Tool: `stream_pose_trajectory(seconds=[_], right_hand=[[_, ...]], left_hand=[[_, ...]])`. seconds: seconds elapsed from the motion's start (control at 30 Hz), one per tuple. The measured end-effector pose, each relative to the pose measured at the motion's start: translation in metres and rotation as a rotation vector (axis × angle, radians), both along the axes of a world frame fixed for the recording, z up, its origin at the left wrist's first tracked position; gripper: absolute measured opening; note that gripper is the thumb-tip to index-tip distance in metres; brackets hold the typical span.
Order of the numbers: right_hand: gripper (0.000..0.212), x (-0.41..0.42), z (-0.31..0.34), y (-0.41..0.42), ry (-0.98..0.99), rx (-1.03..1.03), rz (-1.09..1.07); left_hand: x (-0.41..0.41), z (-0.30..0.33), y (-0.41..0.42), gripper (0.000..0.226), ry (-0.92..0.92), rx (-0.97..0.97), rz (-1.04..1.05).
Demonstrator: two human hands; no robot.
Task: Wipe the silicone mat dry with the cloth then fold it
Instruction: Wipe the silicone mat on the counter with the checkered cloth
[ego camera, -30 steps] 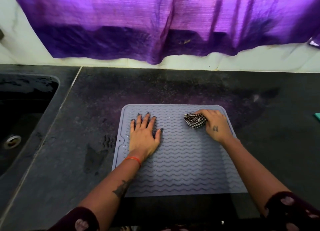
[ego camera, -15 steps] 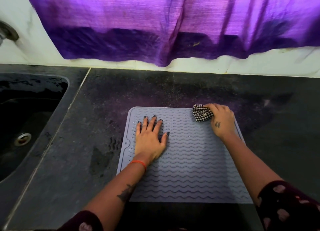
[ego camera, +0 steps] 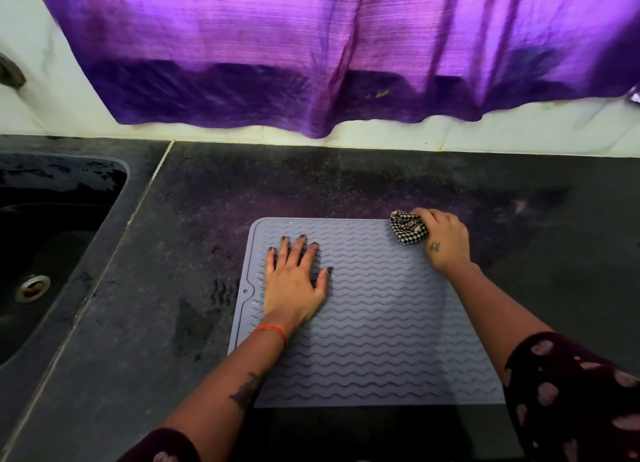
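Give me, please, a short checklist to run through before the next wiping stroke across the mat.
1. Mat lies flat on the counter: ok.
2. Left hand rests flat on the mat to steady it: ok.
3. Right hand grips the bunched cloth: ok.
4. Cloth sits at the mat's far right corner, ready for a stroke: ok.
5. Mat dry: cannot tell.
6. Damp patches on the counter left of the mat: not ok.

head-worn view, looking steeply down, close over countertop [ego camera: 346, 191]
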State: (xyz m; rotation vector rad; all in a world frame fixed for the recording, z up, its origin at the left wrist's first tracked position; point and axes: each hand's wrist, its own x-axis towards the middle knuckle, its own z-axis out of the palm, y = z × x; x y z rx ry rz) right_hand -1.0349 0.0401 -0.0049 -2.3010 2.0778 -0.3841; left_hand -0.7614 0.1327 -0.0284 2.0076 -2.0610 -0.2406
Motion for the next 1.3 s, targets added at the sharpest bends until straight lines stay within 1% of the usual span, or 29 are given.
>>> stream_pose_trajectory(seconds=[0.1,0.17,0.23,0.3,0.37,0.4,0.5,0.57,0.67,0.77,0.8,0.9,1.0,1.07,1.13,1.17,1.23,1.3], right_hand=[[0.044,-0.006,0.014,-0.003,0.014,0.081,-0.004],[0.045,-0.012,0.012,0.008,0.019,0.029,-0.082],[0.052,-0.011,0.004,0.019,0.03,-0.01,-0.145],[0.051,-0.008,0.005,0.015,0.047,0.054,-0.156],[0.043,-0.009,0.018,0.004,0.03,0.175,-0.136],[0.04,-0.01,0.024,0.001,0.024,0.205,-0.124],[0.041,-0.01,0.027,0.016,0.03,0.112,-0.187],[0.049,-0.009,0.012,0.044,0.016,0.027,-0.248],[0.061,-0.011,-0.01,0.059,-0.024,0.012,-0.236],[0.056,-0.016,0.003,0.046,-0.092,0.129,-0.198],[0.053,-0.017,0.008,0.045,-0.104,0.126,-0.185],[0.054,-0.013,0.01,0.068,-0.135,-0.018,-0.203],[0.061,-0.002,-0.017,0.099,-0.069,-0.109,-0.235],[0.061,-0.004,-0.015,0.093,-0.083,-0.083,-0.221],[0.056,-0.009,-0.001,0.083,-0.119,0.013,-0.18],[0.054,-0.011,0.004,0.082,-0.12,0.02,-0.167],[0.053,-0.007,0.004,0.093,-0.123,-0.044,-0.155],[0.057,0.0,-0.011,0.115,-0.106,-0.087,-0.163]], left_hand=[[0.0,0.0,0.0,0.067,-0.009,0.001,-0.001],[0.0,0.0,0.0,0.07,-0.009,-0.003,0.0],[0.0,0.0,0.0,0.072,-0.005,-0.006,-0.001],[0.0,-0.001,0.0,0.068,0.0,-0.003,0.003],[0.0,0.0,0.001,0.066,-0.007,0.005,0.0],[0.0,0.0,0.001,0.066,-0.011,0.006,-0.001],[0.0,0.001,0.0,0.066,-0.016,0.008,-0.002],[0.0,0.002,0.0,0.067,-0.021,0.007,-0.002],[0.0,0.002,0.0,0.067,-0.028,0.015,-0.002],[0.0,0.002,0.001,0.068,-0.033,0.018,-0.006],[0.0,0.002,0.001,0.068,-0.033,0.02,-0.005],[0.0,0.001,0.001,0.068,-0.024,0.015,-0.006],[0.0,0.001,0.0,0.068,-0.018,0.015,-0.005],[0.0,0.001,0.0,0.068,-0.016,0.009,-0.006],[0.0,0.002,0.001,0.069,-0.019,0.01,-0.01],[0.0,0.002,0.001,0.069,-0.018,0.011,-0.009],[0.0,0.002,0.002,0.07,-0.015,0.013,-0.01],[0.0,0.003,0.001,0.07,-0.009,0.01,-0.014]])
